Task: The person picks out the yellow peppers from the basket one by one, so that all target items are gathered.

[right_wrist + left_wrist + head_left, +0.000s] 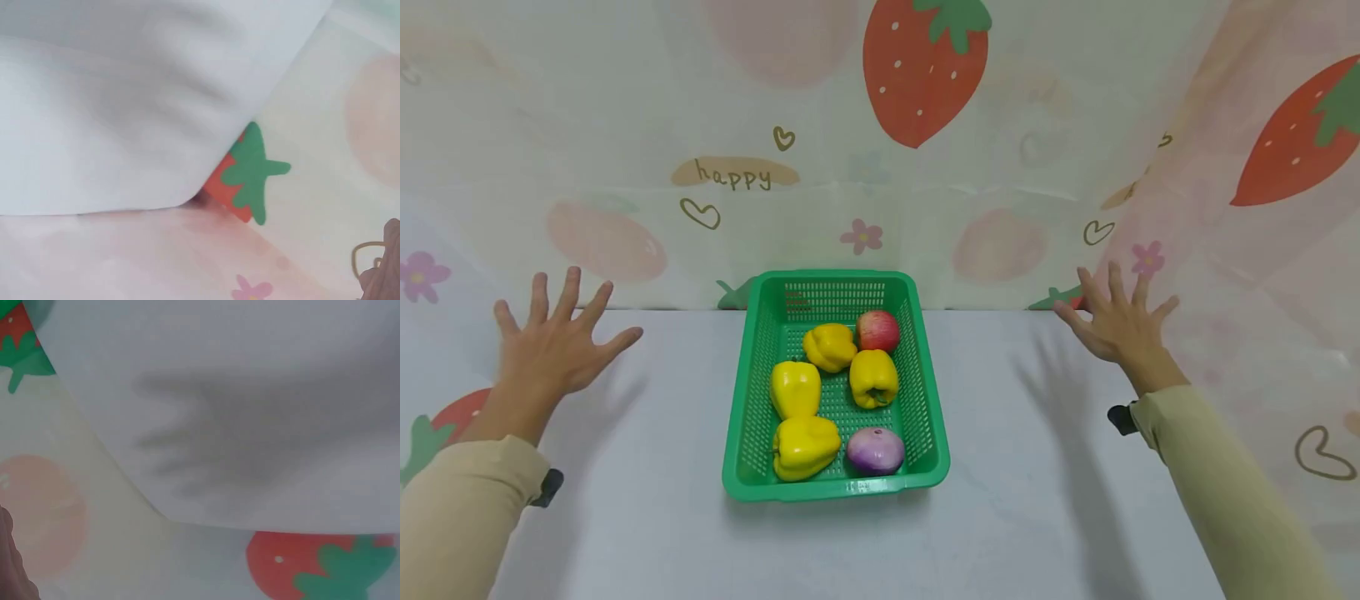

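Observation:
Both hands are raised with fingers spread and hold nothing. My left hand (555, 350) is over the left side of the table, and my right hand (1123, 327) over the right side. Between them stands a green plastic basket (735, 417). Inside it lie several yellow bell peppers (805, 447), a red apple (877, 331) at the back right and a purple onion (876, 452) at the front right. Each wrist view catches only a sliver of its own hand, the left (14, 565) and the right (384, 269), at a lower corner.
A white tabletop (1000, 500) lies under the basket and carries the shadows of both arms. Behind it and along the sides hangs a curtain (850, 117) printed with strawberries, hearts and flowers, meeting the table's back edge.

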A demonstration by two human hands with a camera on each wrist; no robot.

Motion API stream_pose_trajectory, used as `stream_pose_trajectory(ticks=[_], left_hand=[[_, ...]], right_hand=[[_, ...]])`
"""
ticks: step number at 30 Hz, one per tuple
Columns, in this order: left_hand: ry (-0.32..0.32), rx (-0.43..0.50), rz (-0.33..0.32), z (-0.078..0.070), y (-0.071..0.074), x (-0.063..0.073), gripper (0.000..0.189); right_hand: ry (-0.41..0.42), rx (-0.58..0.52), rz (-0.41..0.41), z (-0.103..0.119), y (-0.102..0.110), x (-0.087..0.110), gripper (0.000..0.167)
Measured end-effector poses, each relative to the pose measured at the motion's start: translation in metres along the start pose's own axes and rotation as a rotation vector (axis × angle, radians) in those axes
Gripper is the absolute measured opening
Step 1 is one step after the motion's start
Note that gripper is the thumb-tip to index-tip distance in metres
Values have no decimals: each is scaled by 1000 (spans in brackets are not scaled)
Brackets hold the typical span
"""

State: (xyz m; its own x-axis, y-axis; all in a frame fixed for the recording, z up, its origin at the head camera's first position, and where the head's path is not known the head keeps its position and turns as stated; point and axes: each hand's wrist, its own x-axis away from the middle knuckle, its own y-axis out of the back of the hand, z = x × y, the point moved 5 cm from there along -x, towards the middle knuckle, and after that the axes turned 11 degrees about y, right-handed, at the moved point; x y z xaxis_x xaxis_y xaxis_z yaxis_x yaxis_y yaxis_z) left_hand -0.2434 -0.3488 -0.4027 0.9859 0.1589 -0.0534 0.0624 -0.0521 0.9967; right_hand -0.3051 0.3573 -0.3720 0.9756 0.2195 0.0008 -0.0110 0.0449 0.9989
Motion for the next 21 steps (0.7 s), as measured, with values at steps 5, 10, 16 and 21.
stream_pose_trajectory(ticks=[5, 10, 16, 21], left_hand=[[-34, -6, -19, -18, 11, -3, 87], [-71, -15, -37, -40, 22, -5, 86], [-123, -1, -34, -66, 32, -3, 83], [-214, 0, -9, -91, 38, 0, 82]], right_hand=[[18, 4, 0, 9, 12, -5, 90], [42, 16, 6, 24, 24, -11, 90], [94, 20, 27, 47, 30, -16, 88], [157, 24, 39, 70, 33, -21, 85]])
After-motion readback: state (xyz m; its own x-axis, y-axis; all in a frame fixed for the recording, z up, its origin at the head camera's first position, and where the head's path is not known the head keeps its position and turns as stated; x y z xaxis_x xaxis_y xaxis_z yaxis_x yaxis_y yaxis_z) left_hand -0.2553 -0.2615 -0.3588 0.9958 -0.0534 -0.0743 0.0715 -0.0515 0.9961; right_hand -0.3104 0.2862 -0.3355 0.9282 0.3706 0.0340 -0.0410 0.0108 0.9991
